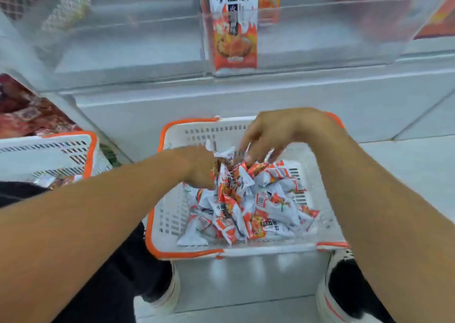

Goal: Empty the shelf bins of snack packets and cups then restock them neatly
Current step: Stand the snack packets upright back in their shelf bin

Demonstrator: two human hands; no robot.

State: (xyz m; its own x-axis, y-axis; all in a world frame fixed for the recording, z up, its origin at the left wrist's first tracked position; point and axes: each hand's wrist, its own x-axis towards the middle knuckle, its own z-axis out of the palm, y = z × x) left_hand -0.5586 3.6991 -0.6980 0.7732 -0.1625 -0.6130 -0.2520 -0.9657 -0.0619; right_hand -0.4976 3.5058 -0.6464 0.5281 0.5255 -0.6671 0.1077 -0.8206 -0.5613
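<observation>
Over the basket (pixel 172 214) you are gathering packets (pixel 246 207): your left hand (pixel 199 167) is gripping a bunch, your right hand (pixel 278 133) is reaching down with loose fingers, likely collecting a handful for the cleared bin (pixel 320 37) above.

Both hands (pixel 204 167) among packets (pixel 246 207) in white basket (pixel 170 214)

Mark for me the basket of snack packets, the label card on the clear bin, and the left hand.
basket (pixel 197 128): head view, on its bare slotted back wall.
label card (pixel 235 27): head view, on the printed middle of the card.
left hand (pixel 200 167): head view, on the back of the hand, among packets.
</observation>
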